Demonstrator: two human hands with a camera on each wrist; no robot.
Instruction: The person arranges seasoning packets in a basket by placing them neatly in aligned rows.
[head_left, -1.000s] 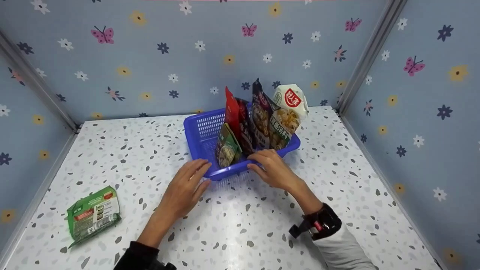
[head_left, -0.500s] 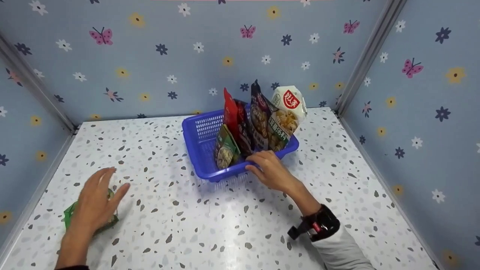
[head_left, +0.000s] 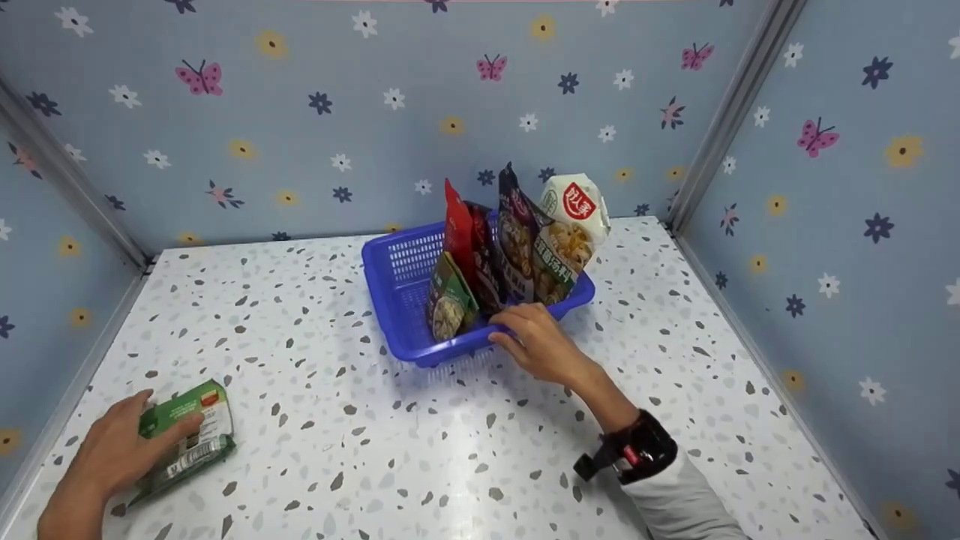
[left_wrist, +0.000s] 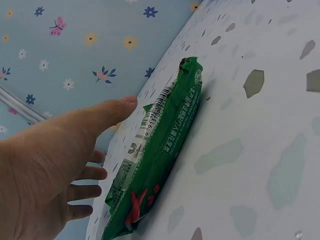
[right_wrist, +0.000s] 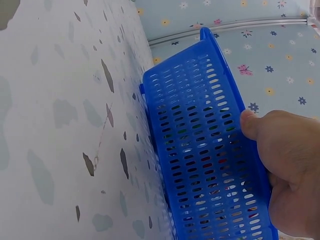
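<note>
A green food packet with a white label and barcode lies flat on the speckled table at the left. My left hand is over its left side, thumb and fingers spread apart. In the left wrist view the thumb reaches across above the green packet, and the fingers extend along its far side. My right hand holds the front rim of a blue plastic basket; the right wrist view shows the thumb on the rim of the slotted basket wall, fingers hidden behind it.
Several packets stand upright in the basket: a small green one, a red one, a dark one and a white-topped one. Flowered blue walls enclose the table's back and sides.
My left hand has left the basket's front left corner and moved left and down to the green packet. The right hand has stayed on the basket's rim.
</note>
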